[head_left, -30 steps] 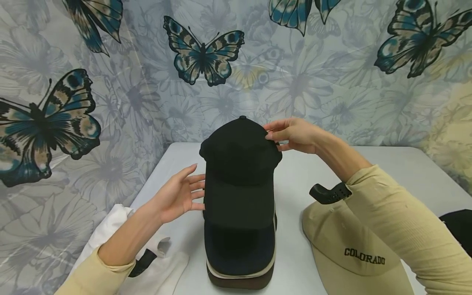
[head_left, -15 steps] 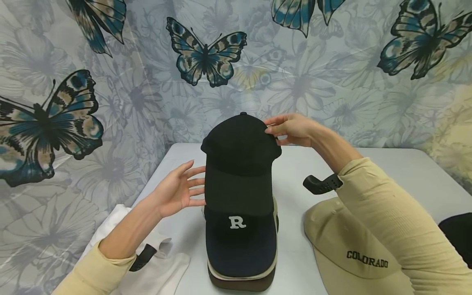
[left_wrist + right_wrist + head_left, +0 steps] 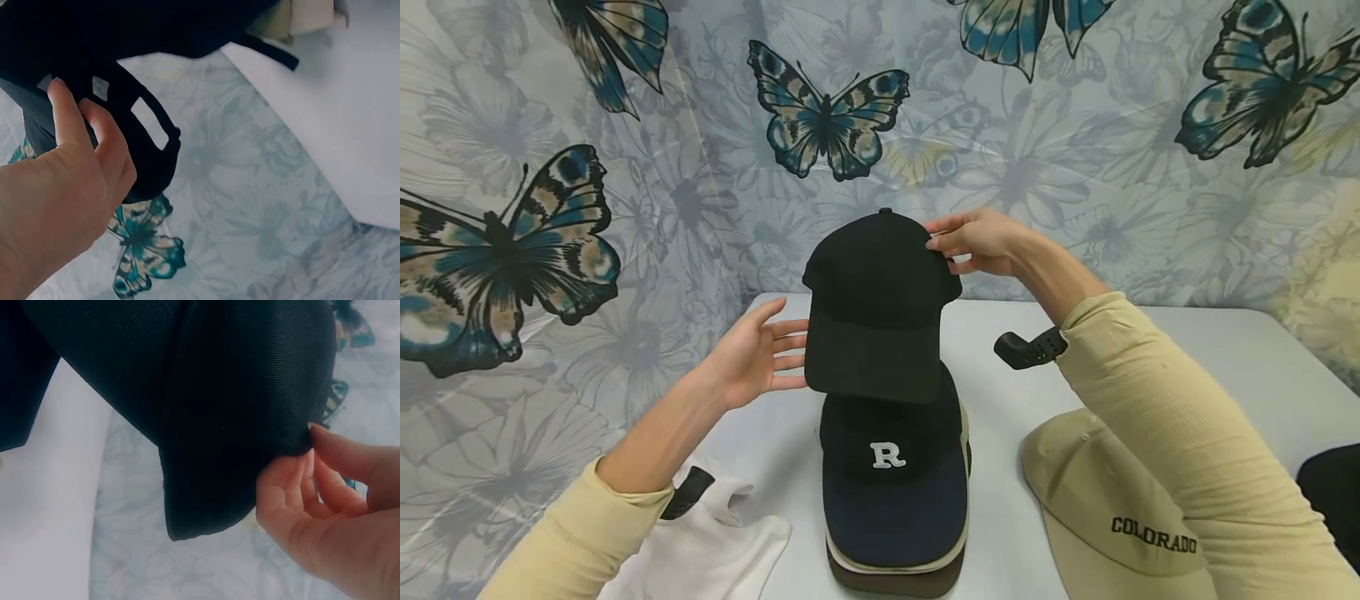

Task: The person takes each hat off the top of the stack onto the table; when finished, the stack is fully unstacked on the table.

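Note:
A plain black baseball cap (image 3: 880, 275) hangs in the air, brim down, its brim tip overlapping the top of the cap stack in the head view. My right hand (image 3: 981, 242) pinches the cap's lower back edge between thumb and fingers, plainly seen in the right wrist view. On the other side, my left hand (image 3: 741, 358) has straight, spread fingers right at the brim's left edge, the thumb held apart. Below stands a stack of caps; its top one is a navy cap (image 3: 891, 512) with a white R. The left wrist view shows the black cap's open inside and strap gap (image 3: 150, 122).
A beige COLORADO cap (image 3: 1093, 483) lies on the white table (image 3: 1165, 358) at right, partly under my right sleeve. White cloth (image 3: 715, 533) lies at left beneath my left forearm. A black item (image 3: 1333, 492) sits at the far right edge. Butterfly-printed fabric (image 3: 1052, 167) hangs behind.
The black cap has risen off the stack with both hands, moving slightly left and uncovering the white R and the navy cap's crown. The navy cap has stayed put.

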### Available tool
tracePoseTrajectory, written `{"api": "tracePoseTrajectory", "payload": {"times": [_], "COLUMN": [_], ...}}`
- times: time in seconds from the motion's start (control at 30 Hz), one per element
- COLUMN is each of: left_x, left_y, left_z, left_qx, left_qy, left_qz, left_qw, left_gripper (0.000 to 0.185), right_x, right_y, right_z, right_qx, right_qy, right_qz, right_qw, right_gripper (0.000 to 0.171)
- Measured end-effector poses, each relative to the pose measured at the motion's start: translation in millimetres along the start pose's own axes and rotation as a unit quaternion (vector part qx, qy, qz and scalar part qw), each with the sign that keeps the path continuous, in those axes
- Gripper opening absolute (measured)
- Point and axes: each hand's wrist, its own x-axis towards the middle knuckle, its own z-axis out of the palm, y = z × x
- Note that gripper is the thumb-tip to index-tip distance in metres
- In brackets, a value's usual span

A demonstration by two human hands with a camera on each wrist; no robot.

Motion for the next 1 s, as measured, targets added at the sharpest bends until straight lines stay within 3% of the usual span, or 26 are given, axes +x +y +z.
{"api": "tracePoseTrajectory", "payload": {"times": [0.7, 0.83, 1.0], "left_x": [9.8, 10.7, 12.5], "left_y": [32.8, 38.4, 42.1], "left_z": [-29.1, -36.5, -46.8], "left_qx": [0.075, 0.086, 0.098], "left_qy": [0.032, 0.041, 0.028], "left_qz": [0.009, 0.001, -0.011], "left_qw": [0.9966, 0.9954, 0.9947], "left_gripper": [0.075, 0.077, 0.079], "right_x": [24, 29, 34], "right_y": [-27, -30, -30], "right_z": [27, 32, 36], "right_qx": [0.053, 0.072, 0.097], "right_qy": [0.054, 0.043, 0.030], "right_qz": [0.013, 0.016, 0.020], "right_qw": [0.997, 0.996, 0.995], "right_gripper": [0.040, 0.036, 0.046]}}
